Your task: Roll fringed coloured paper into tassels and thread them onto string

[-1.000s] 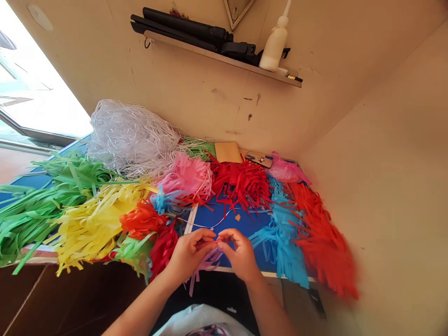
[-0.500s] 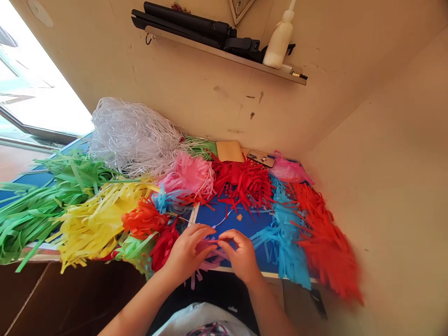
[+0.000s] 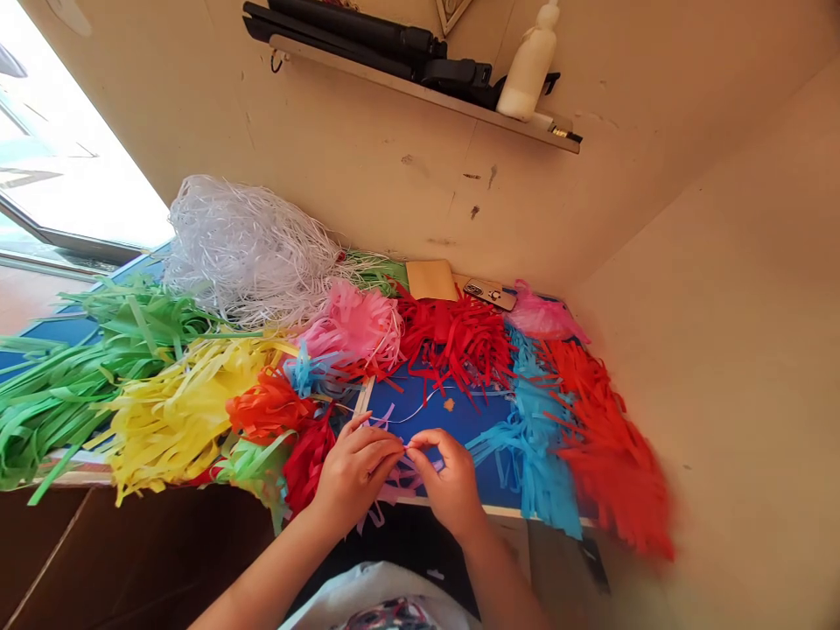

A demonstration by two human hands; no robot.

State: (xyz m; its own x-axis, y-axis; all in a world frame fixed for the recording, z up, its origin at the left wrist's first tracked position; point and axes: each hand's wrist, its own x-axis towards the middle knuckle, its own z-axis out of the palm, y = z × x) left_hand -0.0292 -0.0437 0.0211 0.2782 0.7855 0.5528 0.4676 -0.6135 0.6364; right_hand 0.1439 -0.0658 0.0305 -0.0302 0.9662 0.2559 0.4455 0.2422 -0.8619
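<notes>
Over the front edge of the blue table (image 3: 410,402), my left hand (image 3: 354,472) and my right hand (image 3: 450,481) meet fingertip to fingertip. Both pinch the middle of a fringed purple paper tassel (image 3: 405,479), whose strips spread out below and behind the fingers. The pinched part is small and mostly covered. A thin white string (image 3: 426,407) lies curved on the table just beyond my hands. Dark red tassels (image 3: 308,464) lie close to the left of my left hand, and light blue fringe (image 3: 542,446) lies to the right of my right hand.
Yellow fringe (image 3: 177,402), green fringe (image 3: 85,376) and a heap of white string (image 3: 242,249) cover the left side. Red (image 3: 459,337) and pink (image 3: 358,324) fringes lie behind, near a phone (image 3: 489,294). Orange-red fringe (image 3: 617,446) hangs at right. A wall shelf (image 3: 420,87) holds a white bottle (image 3: 530,66).
My fingertips have drawn closer together around the purple tassel, and my left index finger has lifted. Purple strips now show beyond my left hand. The view has tilted slightly.
</notes>
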